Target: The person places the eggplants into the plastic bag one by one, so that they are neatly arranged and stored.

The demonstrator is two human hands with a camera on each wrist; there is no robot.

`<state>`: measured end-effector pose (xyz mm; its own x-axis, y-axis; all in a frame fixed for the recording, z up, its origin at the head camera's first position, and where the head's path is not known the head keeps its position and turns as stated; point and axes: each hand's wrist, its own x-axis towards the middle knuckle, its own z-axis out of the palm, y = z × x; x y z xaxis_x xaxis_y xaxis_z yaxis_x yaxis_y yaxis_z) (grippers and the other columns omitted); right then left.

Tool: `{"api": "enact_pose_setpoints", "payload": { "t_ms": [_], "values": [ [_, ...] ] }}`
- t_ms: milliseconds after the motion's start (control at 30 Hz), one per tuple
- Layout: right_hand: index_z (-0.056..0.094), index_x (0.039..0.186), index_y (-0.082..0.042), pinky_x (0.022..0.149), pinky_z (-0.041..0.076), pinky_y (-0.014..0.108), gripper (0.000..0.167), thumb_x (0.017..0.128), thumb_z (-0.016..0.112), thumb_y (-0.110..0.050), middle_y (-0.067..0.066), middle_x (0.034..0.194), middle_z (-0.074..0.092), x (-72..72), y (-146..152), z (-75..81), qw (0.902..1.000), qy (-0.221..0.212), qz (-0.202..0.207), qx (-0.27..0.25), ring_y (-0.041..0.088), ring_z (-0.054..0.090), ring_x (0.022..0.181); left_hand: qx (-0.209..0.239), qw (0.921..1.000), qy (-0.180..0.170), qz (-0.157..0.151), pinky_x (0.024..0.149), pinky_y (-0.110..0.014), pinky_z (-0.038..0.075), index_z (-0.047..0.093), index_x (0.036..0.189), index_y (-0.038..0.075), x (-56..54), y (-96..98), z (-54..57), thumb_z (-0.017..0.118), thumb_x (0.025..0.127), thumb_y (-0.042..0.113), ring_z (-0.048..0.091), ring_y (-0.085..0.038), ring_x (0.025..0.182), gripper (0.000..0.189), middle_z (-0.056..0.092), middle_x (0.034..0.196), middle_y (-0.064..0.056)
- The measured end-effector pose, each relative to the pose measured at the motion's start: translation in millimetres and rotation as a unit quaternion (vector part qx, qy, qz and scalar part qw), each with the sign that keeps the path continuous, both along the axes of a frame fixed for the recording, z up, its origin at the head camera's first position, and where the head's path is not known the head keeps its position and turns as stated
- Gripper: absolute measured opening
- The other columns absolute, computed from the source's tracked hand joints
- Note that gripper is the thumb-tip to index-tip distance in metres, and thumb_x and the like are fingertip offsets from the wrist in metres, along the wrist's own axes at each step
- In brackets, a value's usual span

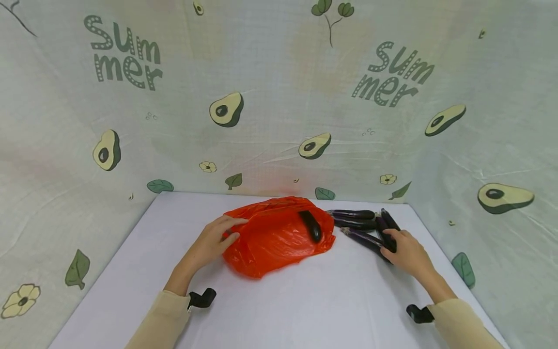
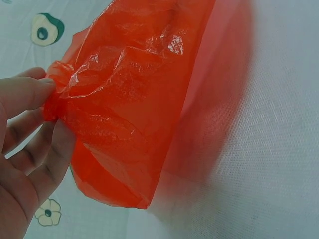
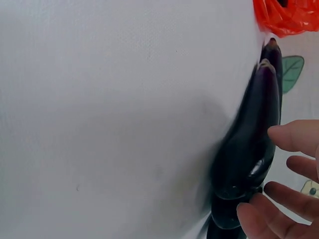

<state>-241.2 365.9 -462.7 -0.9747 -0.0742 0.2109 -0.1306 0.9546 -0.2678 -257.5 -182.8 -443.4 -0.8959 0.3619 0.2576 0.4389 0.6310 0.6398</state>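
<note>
- A red plastic bag (image 1: 274, 249) is spread over the middle of the white table (image 1: 305, 305), its left edge reached by the left hand (image 1: 213, 242).
- From the head view alone that grip is hard to read; in the left wrist view the bag's gathered rim is seen pinched between thumb and fingers.
- A single dark eggplant (image 1: 311, 227) is shown by the head view within the bag's outline; whether it is enclosed or laid on top cannot be told.
- Several loose eggplants (image 1: 355, 224) are laid just right of the bag, some crosswise, others slanted, as is laid out fully only from the head.
- The right hand (image 1: 409, 253) is held at the nearer ones, thumb and fingers parted widely; by the right wrist view the gap is made plain, but firm contact cannot be judged.
- In that same view, pale stem ends and glossy, overlapping rounded ends are shown close up.
- Avocado-printed cloth (image 1: 270, 63) is hung behind.
</note>
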Motion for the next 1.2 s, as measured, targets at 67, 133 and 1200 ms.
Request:
{"api": "enact_pose_setpoints", "payload": {
  "t_ms": [67, 133, 1200],
  "values": [
    [0.062, 0.135, 0.005, 0.080, 0.054, 0.069, 0.057, 0.088, 0.082, -0.019, 0.035, 0.119, 0.062, -0.6, -0.4, -1.0, 1.0000, -0.002, -0.001, 0.001, 0.056, 0.064, 0.102, 0.001, 1.0000, 0.001, 0.000, 0.097, -0.041, 0.061, 0.066, 0.143, 0.025, 0.1, -0.4, -0.9, 0.073, 0.102, 0.012, 0.061, -0.022, 0.121, 0.044, 0.065, 0.135, 0.000],
    [0.063, 0.134, 0.005, 0.080, 0.054, 0.069, 0.056, 0.087, 0.083, -0.018, 0.034, 0.117, 0.062, -0.8, -1.4, -1.7, 1.0000, -0.003, -0.002, 0.001, 0.054, 0.064, 0.101, 0.001, 1.0000, 0.001, 0.000, 0.097, -0.041, 0.061, 0.066, 0.143, 0.025, 0.0, -0.6, -1.8, 0.072, 0.102, 0.012, 0.061, -0.022, 0.122, 0.044, 0.064, 0.135, 0.000],
    [0.069, 0.126, 0.007, 0.083, 0.058, 0.061, 0.049, 0.084, 0.087, -0.009, 0.024, 0.103, 0.074, 0.2, -9.5, -1.3, 0.9981, -0.041, 0.044, 0.012, 0.041, 0.071, 0.096, 0.004, 1.0000, 0.004, 0.000, 0.100, -0.046, 0.059, 0.066, 0.144, 0.026, -0.4, -0.3, -3.9, 0.073, 0.102, 0.012, 0.060, -0.025, 0.126, 0.044, 0.065, 0.134, 0.000]
  ]
}}
